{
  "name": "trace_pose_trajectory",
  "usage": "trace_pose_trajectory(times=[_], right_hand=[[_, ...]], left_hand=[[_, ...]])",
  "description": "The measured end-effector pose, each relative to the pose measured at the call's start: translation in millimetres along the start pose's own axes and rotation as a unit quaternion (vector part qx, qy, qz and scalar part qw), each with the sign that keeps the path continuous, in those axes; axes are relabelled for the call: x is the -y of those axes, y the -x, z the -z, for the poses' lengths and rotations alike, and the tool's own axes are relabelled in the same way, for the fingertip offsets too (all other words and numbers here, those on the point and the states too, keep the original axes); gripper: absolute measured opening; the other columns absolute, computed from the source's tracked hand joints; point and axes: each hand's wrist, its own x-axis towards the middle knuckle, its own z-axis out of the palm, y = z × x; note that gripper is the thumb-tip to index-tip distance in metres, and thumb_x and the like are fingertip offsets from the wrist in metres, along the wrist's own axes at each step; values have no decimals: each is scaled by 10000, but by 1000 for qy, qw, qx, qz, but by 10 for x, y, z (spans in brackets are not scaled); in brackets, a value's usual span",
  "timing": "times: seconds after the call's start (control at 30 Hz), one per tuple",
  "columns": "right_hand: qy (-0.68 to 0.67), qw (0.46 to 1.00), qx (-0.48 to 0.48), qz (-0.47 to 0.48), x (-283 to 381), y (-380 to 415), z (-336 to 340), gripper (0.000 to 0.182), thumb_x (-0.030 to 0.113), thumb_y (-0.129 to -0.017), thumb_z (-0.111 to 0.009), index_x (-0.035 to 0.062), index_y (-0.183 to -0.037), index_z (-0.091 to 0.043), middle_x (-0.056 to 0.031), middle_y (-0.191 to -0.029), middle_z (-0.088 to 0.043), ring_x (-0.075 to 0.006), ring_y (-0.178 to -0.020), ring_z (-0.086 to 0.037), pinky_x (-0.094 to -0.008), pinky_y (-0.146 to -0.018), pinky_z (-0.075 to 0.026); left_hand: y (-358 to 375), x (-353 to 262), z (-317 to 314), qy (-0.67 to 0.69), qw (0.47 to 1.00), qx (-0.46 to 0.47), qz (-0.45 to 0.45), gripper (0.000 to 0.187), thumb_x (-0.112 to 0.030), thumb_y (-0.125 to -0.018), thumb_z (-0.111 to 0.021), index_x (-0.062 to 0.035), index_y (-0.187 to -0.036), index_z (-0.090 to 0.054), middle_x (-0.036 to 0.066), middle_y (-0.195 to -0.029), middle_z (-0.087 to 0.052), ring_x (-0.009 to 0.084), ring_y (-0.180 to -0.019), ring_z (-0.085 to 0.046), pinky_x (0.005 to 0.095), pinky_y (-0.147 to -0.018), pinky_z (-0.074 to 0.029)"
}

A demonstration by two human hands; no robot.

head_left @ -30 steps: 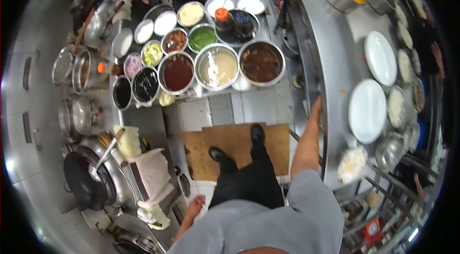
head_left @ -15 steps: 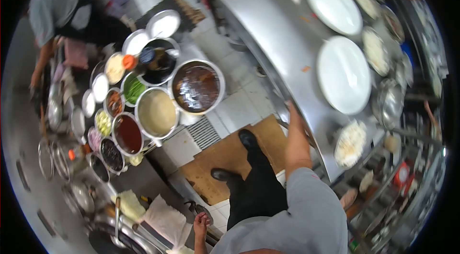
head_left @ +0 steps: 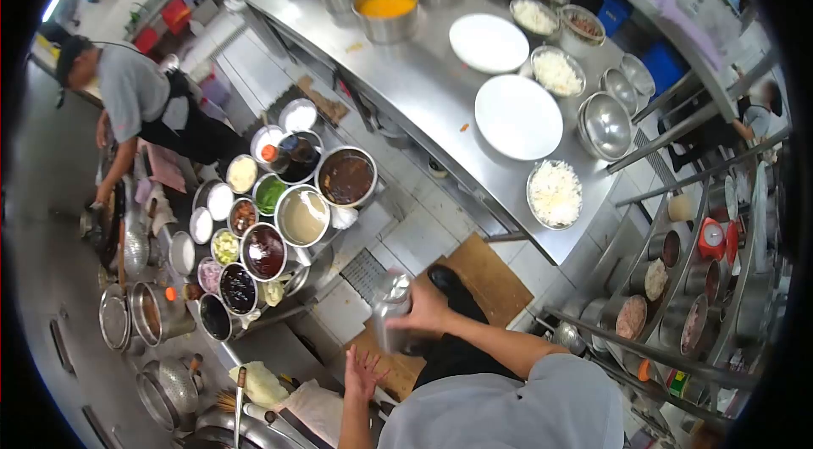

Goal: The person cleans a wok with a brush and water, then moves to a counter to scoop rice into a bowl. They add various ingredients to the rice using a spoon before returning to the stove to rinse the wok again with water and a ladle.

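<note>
My right hand (head_left: 428,311) is wrapped round a shiny silver-grey cylindrical container (head_left: 391,307), blurred by motion, in front of my body above the floor. Its exact kind I cannot tell. Lower and to the left, my left hand (head_left: 364,373) is open with its fingers spread and nothing in it. Left of the hands stands a cluster of pots and bowls, among them a pot of dark red sauce (head_left: 263,251), a pot of beige liquid (head_left: 302,216) and a pot of brown liquid (head_left: 346,176).
A steel table (head_left: 415,80) at the upper right bears white plates (head_left: 518,117), a bowl of rice (head_left: 555,193) and a pot of orange liquid (head_left: 385,13). Shelves with pans (head_left: 684,322) stand at right. A person (head_left: 140,97) works at the far left.
My right hand has come away from the table edge, moving left, and now holds the silver-grey container. My left hand has risen slightly and its fingers have spread. The view has shifted.
</note>
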Motion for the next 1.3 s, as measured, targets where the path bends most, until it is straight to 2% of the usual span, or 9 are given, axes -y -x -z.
trace_pose_trajectory(times=[0.13,0.3,0.5,0.7,0.77,0.97,1.0,1.1,1.3], right_hand=[[-18,971,199,133,1190,213,-623,1259,356,-656,-920,52,-1564,-103,-149,-1538,-328,-263,-1399,-358,-389,-1163,-276],[11,913,281,294,1899,383,-999,1376,391,-589,-956,21,-1562,-56,-150,-1591,-211,-258,-1437,-277,-407,-1182,-213],[-23,875,455,162,2033,290,-1425,1274,454,-611,-895,-5,-1544,-160,-174,-1478,-399,-270,-1351,-415,-400,-1129,-315],[-135,787,600,-54,2225,313,-1541,1052,420,-713,-822,53,-1521,-257,-129,-1386,-488,-212,-1229,-502,-388,-1023,-443],[-76,805,569,153,2184,233,-1655,1183,438,-629,-892,54,-1534,-234,-131,-1413,-477,-221,-1262,-505,-390,-1014,-449],[186,897,124,382,2034,402,-1337,1110,368,-593,-900,58,-1484,-315,-177,-1324,-525,-356,-1202,-551,-416,-969,-486],[172,869,36,463,2004,330,-1263,1111,356,-566,-895,63,-1477,-330,-160,-1298,-539,-371,-1143,-572,-429,-936,-504],[224,873,18,433,2006,254,-949,1088,363,-577,-890,63,-1471,-346,-151,-1289,-542,-345,-1121,-593,-422,-928,-508],[263,835,-3,482,2119,249,-632,1079,376,-595,-882,53,-1475,-349,-168,-1278,-541,-356,-1092,-601,-423,-913,-511]], left_hand=[[691,-378,-173,151,943,284,-87,751,-613,-983,-399,-90,-1516,-312,120,-1514,-407,312,-1377,-412,471,-1151,-338],[1882,-545,-413,12,964,68,-256,648,-479,-1031,-381,-24,-1488,-316,157,-1436,-468,287,-1337,-454,440,-1106,-385],[2730,-1503,-685,-19,677,13,-736,948,-720,-935,-377,-17,-1541,-185,172,-1510,-381,278,-1392,-368,409,-1144,-289],[3444,-2323,-341,-219,565,224,-763,537,-410,-788,-735,-35,-1128,-559,203,-1121,-623,297,-967,-614,454,-908,-507],[3231,-2504,-356,-181,499,430,-730,412,-293,-791,-759,-36,-1054,-573,189,-1055,-626,291,-966,-594,457,-920,-499],[3182,-2201,-778,-357,656,-76,-661,477,-204,-804,-744,-19,-1215,-589,122,-1212,-587,268,-1163,-541,407,-1057,-389],[3221,-2178,-894,-408,590,-32,-696,560,-201,-800,-739,-17,-1299,-562,142,-1355,-514,268,-1260,-482,387,-1087,-347],[3375,-2391,-967,-568,535,73,-621,482,-317,-815,-736,-74,-1220,-640,151,-1385,-495,272,-1286,-477,361,-1013,-415],[3674,-2649,-1399,-624,526,-133,-563,590,-354,-743,-790,-68,-1234,-630,99,-1174,-617,252,-976,-614,356,-766,-486]])
